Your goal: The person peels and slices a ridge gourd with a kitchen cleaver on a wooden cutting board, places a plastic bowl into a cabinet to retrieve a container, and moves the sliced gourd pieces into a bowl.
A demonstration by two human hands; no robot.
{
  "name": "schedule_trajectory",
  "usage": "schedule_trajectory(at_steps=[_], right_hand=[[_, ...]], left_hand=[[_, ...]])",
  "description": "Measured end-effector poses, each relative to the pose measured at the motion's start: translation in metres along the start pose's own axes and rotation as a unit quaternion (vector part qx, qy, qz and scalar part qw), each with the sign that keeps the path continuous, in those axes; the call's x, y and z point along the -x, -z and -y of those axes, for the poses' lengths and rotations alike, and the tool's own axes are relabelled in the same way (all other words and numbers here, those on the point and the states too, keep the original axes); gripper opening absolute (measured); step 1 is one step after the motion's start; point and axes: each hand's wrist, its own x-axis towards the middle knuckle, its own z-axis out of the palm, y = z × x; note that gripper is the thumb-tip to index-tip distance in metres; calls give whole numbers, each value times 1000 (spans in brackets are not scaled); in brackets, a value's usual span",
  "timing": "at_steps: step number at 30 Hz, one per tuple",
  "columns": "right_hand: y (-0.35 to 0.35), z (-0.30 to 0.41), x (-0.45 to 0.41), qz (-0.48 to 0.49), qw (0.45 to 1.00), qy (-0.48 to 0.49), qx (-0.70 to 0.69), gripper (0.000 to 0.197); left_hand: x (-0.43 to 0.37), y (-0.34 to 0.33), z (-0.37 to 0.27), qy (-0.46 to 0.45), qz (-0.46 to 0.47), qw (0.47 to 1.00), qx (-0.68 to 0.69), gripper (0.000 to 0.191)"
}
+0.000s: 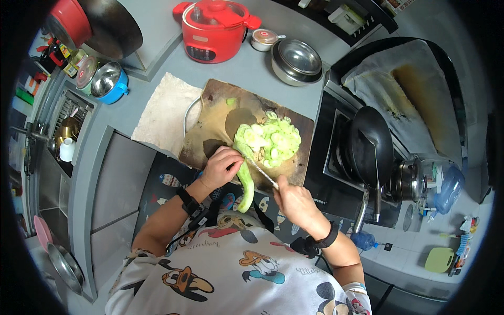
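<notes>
My left hand (222, 167) grips a long, curved, peeled pale-green vegetable (247, 185), perhaps a cucumber or gourd. Its lower end hangs past the near edge of a stained wooden cutting board (216, 102). In my right hand (298, 202) is a knife (260, 170), seen almost edge-on, its blade against the vegetable just right of my left fingers. A heap of thin, round pale-green slices (271, 139) covers the board beyond the blade. One small green piece (230, 101) lies apart near the far edge.
Left of the board lies a beige cloth (167, 114). Behind stand a red electric cooker (212, 35) and nested steel bowls (297, 63). A black wok (370, 145) rests on the stove at right. A blue-sided steel pot (108, 82) sits near the sink (51, 189).
</notes>
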Motion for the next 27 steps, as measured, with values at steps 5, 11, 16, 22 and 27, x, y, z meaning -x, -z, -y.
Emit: schedule_trajectory(at_steps=[5, 11, 16, 22, 27], right_hand=[[-39, -16, -15, -34, 999, -2, 16, 14], [9, 3, 5, 47, 999, -21, 11, 15], [-31, -13, -15, -3, 1000, -1, 9, 14], [2, 2, 5, 46, 999, -11, 15, 14], [-33, -23, -17, -22, 999, 21, 11, 14]], left_hand=[[-5, -3, -5, -7, -8, 1000, 12, 10], [4, 1, -2, 10, -3, 1000, -8, 9], [-1, -3, -6, -1, -29, 1000, 3, 9], [4, -3, -8, 1, -26, 1000, 0, 10], [3, -9, -4, -10, -45, 999, 3, 10]])
